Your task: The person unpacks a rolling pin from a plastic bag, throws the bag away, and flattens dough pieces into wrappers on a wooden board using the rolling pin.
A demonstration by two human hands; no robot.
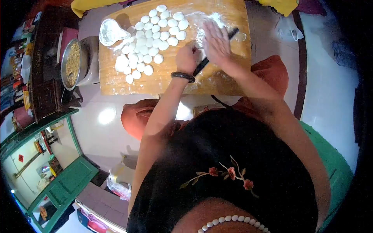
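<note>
A dark rolling pin lies slanted across the floured wooden board. My right hand is stretched out flat over the pin, palm down, fingers extended. Close by on the left, my left hand, with a dark bangle at the wrist, has its fingers curled at the edge of a white piece of dough beside the pin. Much of that dough is hidden by the hands. Several round white dough pieces are spread over the board to the left of my hands.
White flour is scattered on the wooden board. A white container of flour sits at the board's left side. Further left stands a metal bowl of chopped filling. A plastic bag lies beyond the right edge.
</note>
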